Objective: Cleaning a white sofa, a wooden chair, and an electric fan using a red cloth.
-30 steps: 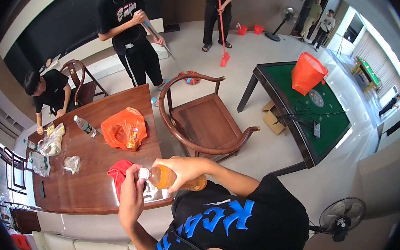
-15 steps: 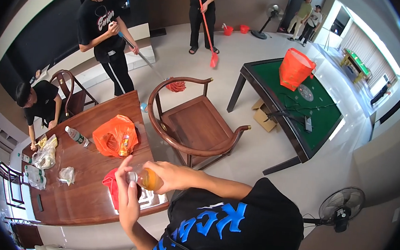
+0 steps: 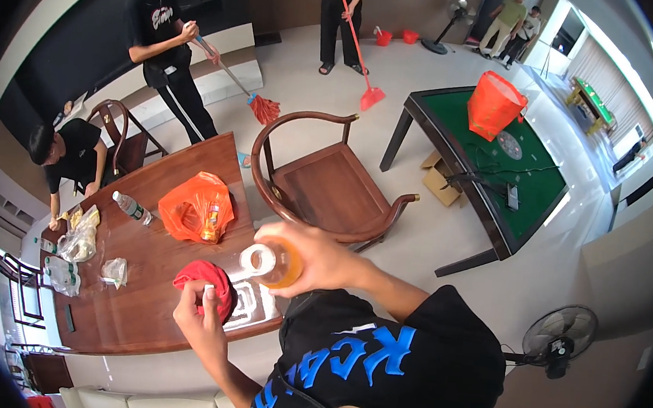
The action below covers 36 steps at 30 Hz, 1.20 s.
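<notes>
In my right hand is a clear bottle of orange-yellow drink, its uncapped white mouth turned toward me. Lower and to the left, my left hand pinches a small white bottle cap between thumb and fingers. Just behind that hand a red cloth item, perhaps a cap, rests on the wooden table. Beyond it sits an orange plastic bag with a small orange-yellow container in it.
A water bottle and clear plastic bags lie on the table. An armchair stands past its edge. A green-topped table holds a red bag. Two people hold a mop and a red broom; another sits left.
The cap has come off the drink bottle. My left hand has drawn down away from it with the cap, while my right hand has moved right and turned the bottle's mouth toward me.
</notes>
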Motion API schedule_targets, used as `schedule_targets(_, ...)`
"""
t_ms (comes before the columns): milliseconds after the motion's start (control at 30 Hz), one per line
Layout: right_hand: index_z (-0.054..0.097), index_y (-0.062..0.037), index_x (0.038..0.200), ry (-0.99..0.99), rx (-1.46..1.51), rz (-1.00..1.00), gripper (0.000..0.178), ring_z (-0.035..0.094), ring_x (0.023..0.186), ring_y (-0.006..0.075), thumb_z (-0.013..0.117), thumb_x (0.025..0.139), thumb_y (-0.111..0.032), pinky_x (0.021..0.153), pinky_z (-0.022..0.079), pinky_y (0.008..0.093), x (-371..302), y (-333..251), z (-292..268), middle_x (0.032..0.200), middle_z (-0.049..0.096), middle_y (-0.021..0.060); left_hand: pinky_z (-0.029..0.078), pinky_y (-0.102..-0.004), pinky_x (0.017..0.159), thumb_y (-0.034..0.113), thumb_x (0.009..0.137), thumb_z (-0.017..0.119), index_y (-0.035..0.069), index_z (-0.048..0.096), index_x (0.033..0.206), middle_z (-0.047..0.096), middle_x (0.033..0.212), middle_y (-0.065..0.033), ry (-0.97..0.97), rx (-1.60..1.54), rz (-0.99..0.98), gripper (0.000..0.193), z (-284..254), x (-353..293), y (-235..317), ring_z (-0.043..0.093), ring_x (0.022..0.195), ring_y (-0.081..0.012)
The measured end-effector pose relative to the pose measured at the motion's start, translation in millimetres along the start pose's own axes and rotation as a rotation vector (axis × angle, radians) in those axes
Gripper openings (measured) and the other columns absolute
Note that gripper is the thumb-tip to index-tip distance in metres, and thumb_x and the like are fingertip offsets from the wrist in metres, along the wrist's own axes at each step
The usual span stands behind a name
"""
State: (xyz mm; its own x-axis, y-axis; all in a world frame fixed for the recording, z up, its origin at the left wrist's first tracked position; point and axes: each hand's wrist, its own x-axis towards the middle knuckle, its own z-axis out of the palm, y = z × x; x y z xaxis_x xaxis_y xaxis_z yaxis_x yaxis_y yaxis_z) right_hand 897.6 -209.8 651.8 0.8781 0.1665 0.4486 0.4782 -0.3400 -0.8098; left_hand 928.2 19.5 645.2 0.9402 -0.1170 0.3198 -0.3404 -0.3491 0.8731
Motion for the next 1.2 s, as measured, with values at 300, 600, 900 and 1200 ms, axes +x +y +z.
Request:
schedule_targets(300, 0.049, -0.005, 0.122, 0.435, -0.069, -0.671, 0.065, 0.059, 0.097, 0.0359, 0.083, 0.066, -0.01, 0.084, 0.05, 0.0456, 30.5, -86.3, -53.3, 0.109, 0.06, 0.0175, 0.022, -0.0259, 0.047, 0.01, 0.084, 0.069, 0.0, 0.055, 0.078, 0.034, 0.057, 0.0032, -0.313, -0.038, -0.136, 0.019, 10.9, -21.9, -23.5, 0.029, 0.054, -0.006)
schedule_targets(600, 0.054, -0.0133, 0.112, 0.625, -0.221, -1.01, 0.058, 0.055, 0.09, 0.0303, 0.079, 0.06, -0.004, 0.071, 0.051, 0.0423, 64.1, -99.9, -39.6, 0.111, 0.057, 0.0151, 0.025, -0.029, 0.049, 0.015, 0.086, 0.068, -0.001, 0.055, 0.081, 0.032, 0.056, 0.0004, -0.272, 0.115, -0.303, 0.022, -10.6, -51.0, -33.7, 0.031, 0.055, -0.0092)
schedule_targets(900, 0.027, -0.031, 0.136, 0.817, -0.561, -0.923, 0.098, 0.048, 0.104, 0.0323, 0.085, 0.061, -0.007, 0.085, 0.046, 0.0481, 63.0, -125.7, -37.2, 0.121, 0.048, 0.0095, 0.03, -0.0295, 0.049, 0.016, 0.088, 0.066, -0.002, 0.058, 0.087, 0.039, 0.056, -0.0029, -0.26, 0.136, -0.273, 0.02, -8.8, -53.8, -35.6, 0.035, 0.054, -0.0111)
schedule_targets(1200, 0.02, -0.0311, 0.144, 0.499, -0.915, -1.014, 0.111, 0.053, 0.1, 0.0359, 0.089, 0.059, -0.011, 0.079, 0.048, 0.045, 36.1, -145.0, -92.8, 0.124, 0.05, 0.0192, 0.046, -0.03, 0.062, 0.011, 0.088, 0.064, -0.002, 0.061, 0.101, 0.058, 0.074, -0.0117, -0.318, 0.063, -0.156, 0.019, -0.6, -52.8, -31.8, 0.054, 0.065, -0.0182)
